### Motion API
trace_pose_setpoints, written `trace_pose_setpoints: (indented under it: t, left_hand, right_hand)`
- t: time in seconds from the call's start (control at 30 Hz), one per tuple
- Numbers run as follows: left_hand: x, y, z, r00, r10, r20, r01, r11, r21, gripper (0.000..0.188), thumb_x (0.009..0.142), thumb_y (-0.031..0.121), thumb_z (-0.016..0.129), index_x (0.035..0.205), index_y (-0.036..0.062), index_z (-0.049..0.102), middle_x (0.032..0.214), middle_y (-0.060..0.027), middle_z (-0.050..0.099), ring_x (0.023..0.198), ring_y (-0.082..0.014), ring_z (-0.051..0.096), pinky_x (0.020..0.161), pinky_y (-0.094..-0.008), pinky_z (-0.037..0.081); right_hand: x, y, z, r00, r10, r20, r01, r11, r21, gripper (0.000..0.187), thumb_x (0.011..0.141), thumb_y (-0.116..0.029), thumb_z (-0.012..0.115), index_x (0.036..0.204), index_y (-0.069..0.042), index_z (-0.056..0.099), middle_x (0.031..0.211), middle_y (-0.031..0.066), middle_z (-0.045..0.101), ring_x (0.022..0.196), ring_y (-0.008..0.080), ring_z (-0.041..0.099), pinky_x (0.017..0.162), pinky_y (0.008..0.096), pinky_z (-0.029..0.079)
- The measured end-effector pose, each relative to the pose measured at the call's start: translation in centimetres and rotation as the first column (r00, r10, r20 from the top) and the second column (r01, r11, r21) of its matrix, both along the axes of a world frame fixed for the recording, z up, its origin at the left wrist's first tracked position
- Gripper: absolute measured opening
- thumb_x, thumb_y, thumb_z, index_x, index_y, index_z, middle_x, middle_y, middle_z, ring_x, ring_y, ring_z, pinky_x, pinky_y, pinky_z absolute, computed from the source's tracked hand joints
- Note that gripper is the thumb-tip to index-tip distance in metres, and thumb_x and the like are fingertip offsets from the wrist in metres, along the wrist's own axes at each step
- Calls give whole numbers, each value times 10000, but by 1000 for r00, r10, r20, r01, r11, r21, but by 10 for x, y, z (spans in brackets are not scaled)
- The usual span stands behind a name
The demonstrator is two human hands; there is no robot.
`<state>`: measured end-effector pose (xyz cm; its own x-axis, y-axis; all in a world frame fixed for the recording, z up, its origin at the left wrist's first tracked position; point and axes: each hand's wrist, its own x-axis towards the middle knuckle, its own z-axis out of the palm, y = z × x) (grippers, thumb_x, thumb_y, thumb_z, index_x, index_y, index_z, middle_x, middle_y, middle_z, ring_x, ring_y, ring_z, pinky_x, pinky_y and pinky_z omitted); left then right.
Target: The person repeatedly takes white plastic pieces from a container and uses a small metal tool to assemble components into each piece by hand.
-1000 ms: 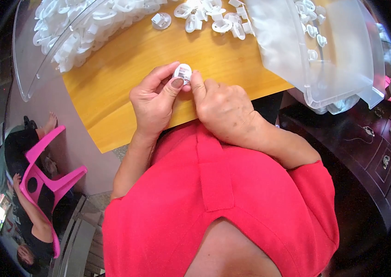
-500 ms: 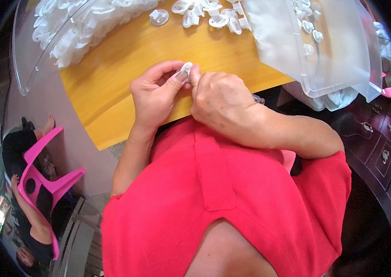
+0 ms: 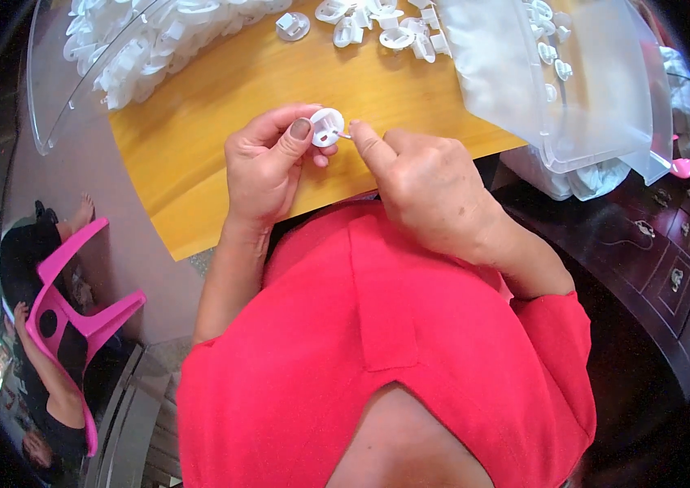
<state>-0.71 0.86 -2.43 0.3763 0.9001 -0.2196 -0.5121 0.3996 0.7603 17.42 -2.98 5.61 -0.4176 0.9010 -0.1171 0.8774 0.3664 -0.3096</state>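
Between the thumb and fingers of my left hand [image 3: 268,167] is a white round plastic piece [image 3: 326,128], held above the near edge of the table with its slotted, raised face showing. My right hand [image 3: 434,179] is just right of it, fingers curled round a thin tool [image 3: 345,136] whose handle is hidden in the fist. My right index finger stretches along the tool. Its thin tip reaches the right edge of the piece; whether it enters a slot I cannot tell.
A clear bin [image 3: 44,130] full of white plastic parts stands at the far left of the wooden table [image 3: 190,171]. Loose white parts [image 3: 398,37] lie at the back. A translucent bin [image 3: 516,106] with small parts is at right. A person sits in a pink chair [image 3: 89,325].
My right hand has moved right and down, away from the piece, showing the tool's tip. My left hand has turned the piece so its slotted face is visible.
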Motion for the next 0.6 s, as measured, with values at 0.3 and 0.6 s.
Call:
trace_pose_setpoints:
  t: [0.3, 0.6]
  left_hand:
    - [2, 0, 2, 999, 3, -47, -2, 1000, 25, 196, 891, 51, 575, 1039, -73, 609, 888, -146, 652, 713, -172, 620, 611, -259, 514]
    - [4, 1, 3, 986, 0, -168, 12, 998, 69, 165, 877, 45, 597, 995, -64, 634, 868, -116, 659, 682, -132, 611, 582, -227, 507]
  right_hand:
    - [-7, 5, 4, 989, 59, 137, -65, 997, 39, 419, 734, -81, 561, 1138, 28, 548, 676, 98, 543, 573, 233, 597, 470, 337, 471]
    - [-9, 11, 7, 971, 126, 202, -128, 992, -4, 367, 762, -96, 546, 1097, 52, 541, 691, 111, 567, 578, 235, 617, 459, 332, 482]
